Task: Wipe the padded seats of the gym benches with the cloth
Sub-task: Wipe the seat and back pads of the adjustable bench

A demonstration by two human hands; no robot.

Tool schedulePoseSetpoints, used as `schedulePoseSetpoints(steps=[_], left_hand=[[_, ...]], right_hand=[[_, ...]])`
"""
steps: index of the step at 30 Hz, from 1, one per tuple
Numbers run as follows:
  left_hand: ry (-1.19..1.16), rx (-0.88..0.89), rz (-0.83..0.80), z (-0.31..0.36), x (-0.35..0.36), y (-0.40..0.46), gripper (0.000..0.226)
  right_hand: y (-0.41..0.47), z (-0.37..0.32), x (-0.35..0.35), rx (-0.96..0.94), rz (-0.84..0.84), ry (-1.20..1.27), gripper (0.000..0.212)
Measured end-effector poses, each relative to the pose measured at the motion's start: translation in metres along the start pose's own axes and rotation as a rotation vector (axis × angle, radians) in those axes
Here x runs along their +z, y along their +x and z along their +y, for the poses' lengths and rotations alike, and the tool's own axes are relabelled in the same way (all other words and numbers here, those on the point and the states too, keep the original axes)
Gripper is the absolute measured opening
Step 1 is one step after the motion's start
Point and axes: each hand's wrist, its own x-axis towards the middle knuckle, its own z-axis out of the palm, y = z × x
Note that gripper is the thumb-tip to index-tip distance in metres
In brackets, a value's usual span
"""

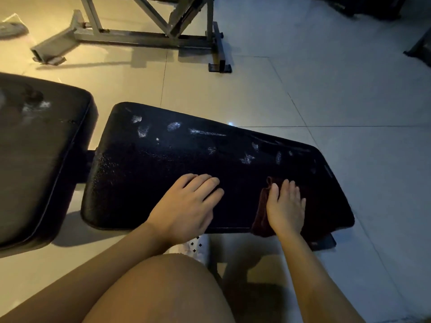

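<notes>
A dark red cloth [262,209] is spread on the near right part of a black padded seat [177,159], with its near edge hanging just over the seat's near rim. The cloth is pressed flat under the right hand [286,205], whose fingers are laid straight and close together, pointing far; nothing is gripped, the cloth being held down only by the palm and fingers. A fold of the cloth is seen just left of the thumb.

The left hand [189,207] is rested flat on the seat, left of the cloth and apart from it, with the fingers relaxed and slightly spread toward the right; nothing is held in it. Pale worn or wet patches are seen along the far part of the seat, and a fine beaded sheen is shown on its left part.

A second black pad [39,145] is placed just left of the seat, separated from it by a narrow gap. A bare knee [168,290] is seen at the near edge, below the hands. Beneath the seat a dark frame foot [326,243] is partly visible at the near right. Further off, on the tiled floor [326,89], a grey metal frame [149,36] is stood at the far left.
</notes>
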Motion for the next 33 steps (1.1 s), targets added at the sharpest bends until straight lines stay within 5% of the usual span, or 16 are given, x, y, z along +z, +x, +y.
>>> schedulePoseSetpoints(steps=[5, 13, 17, 24, 33], left_hand=[[0.021, 0.009, 0.072, -0.02, -0.029, -0.026, 0.036], [0.057, -0.45, 0.099, -0.086, -0.07, -0.144, 0.04], [0.096, -0.54, 0.095, -0.088, -0.073, -0.174, 0.041], [0.104, -0.571, 0.223, -0.097, -0.057, -0.196, 0.045], [0.288, -0.567, 0.39, -0.101, -0.038, -0.181, 0.042]], right_hand=[[-0.041, -0.065, 0.006, -0.118, -0.095, -0.03, 0.063], [-0.119, -0.188, 0.012, -0.232, -0.244, 0.096, 0.069], [-0.151, -0.226, 0.012, -0.423, -0.355, 0.116, 0.07], [-0.142, -0.153, 0.006, -0.905, -0.291, -0.215, 0.095], [-0.127, -0.127, -0.004, -0.814, -0.158, -0.37, 0.088]])
